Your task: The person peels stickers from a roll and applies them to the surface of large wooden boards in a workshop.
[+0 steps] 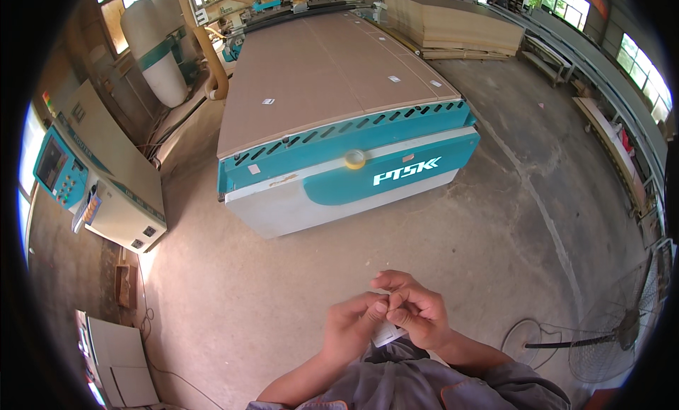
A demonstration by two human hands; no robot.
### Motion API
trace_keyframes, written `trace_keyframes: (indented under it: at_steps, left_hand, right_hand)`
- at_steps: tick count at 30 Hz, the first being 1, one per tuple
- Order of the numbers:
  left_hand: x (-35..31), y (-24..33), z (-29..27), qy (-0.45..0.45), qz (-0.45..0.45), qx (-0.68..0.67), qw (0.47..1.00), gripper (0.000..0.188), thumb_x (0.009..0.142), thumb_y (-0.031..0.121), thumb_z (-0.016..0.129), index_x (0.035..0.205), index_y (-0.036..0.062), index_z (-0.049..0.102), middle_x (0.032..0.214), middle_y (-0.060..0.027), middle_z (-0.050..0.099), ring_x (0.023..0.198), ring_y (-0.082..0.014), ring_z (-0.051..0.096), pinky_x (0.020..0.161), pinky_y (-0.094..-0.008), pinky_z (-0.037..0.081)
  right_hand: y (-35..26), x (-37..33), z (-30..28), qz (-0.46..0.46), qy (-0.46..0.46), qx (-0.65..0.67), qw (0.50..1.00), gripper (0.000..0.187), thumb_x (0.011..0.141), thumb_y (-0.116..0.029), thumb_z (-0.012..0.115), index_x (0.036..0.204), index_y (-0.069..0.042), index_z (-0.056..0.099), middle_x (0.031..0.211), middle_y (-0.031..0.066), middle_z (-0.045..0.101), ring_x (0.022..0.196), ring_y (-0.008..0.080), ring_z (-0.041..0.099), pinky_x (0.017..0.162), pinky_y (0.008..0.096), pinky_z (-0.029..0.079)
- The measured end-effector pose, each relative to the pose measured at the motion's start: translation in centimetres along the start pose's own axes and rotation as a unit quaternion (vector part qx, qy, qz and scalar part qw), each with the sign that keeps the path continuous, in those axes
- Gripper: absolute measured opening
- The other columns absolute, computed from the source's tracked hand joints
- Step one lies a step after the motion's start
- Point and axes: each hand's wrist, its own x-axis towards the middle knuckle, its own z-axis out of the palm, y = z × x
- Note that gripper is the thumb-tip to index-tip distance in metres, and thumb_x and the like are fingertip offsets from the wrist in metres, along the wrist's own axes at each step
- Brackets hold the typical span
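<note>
Both my hands meet in front of my body, fingertips pinched together. A small white paper label (387,333) shows below the fingers, partly covered by them. My left hand (351,324) is closed on its left side, thumb against the fingers of the other hand. My right hand (422,311) is also closed, thumb and forefinger pinched at the label, with another finger lifted. Just where each fingertip grips the paper is hidden. Ahead of me, a large brown board (318,77) lies on the teal and grey machine bed (283,215), with several small white labels on top.
A yellowish tape roll (353,159) sits at the bed's front. The control cabinet (117,176) with screen and keypad stands left, a grey cabinet (124,367) nearer. A stand fan (612,339) is at right, with cables on the floor. Stacked boards (460,24) lie at the back right.
</note>
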Motion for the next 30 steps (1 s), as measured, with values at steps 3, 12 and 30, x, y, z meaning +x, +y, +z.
trace_keyframes:
  at_steps: [3, 12, 30]
  left_hand:
    - [1.8, 0.0, -0.2, 0.019, -0.018, -0.006, 1.000, 0.017, 0.098, 0.013, 0.061, 0.104, -0.0003, 0.069, 0.091, -0.0032, 0.069, 0.085, -0.0078, 0.058, 0.075, -0.0232, 0.047]
    - [7.4, 0.5, 1.6, -0.016, 0.143, 0.224, 0.964, 0.015, 0.084, 0.003, 0.072, 0.099, 0.0011, 0.070, 0.090, -0.0088, 0.071, 0.081, -0.0198, 0.063, 0.076, -0.0313, 0.047]
    - [25.9, -0.5, 16.5, -0.106, 0.299, 0.272, 0.908, 0.006, 0.088, 0.007, 0.065, 0.083, 0.0054, 0.067, 0.081, -0.0053, 0.071, 0.072, -0.0188, 0.061, 0.078, -0.0335, 0.042]
  right_hand:
    - [-0.1, 0.9, -1.1, 0.073, 0.042, 0.032, 0.996, 0.008, 0.094, -0.005, 0.063, 0.088, 0.000, 0.059, 0.135, 0.0198, 0.051, 0.135, 0.0251, 0.041, 0.104, 0.0362, 0.038]
    - [-1.3, 3.3, -5.5, 0.086, 0.093, 0.029, 0.992, 0.005, 0.093, 0.000, 0.061, 0.090, 0.002, 0.065, 0.135, 0.0202, 0.052, 0.132, 0.0250, 0.045, 0.104, 0.0368, 0.042]
    - [-8.2, 5.8, -25.9, -0.060, 0.119, -0.298, 0.945, 0.005, 0.080, -0.003, 0.072, 0.085, -0.003, 0.071, 0.125, 0.0168, 0.062, 0.123, 0.0350, 0.050, 0.105, 0.0449, 0.037]
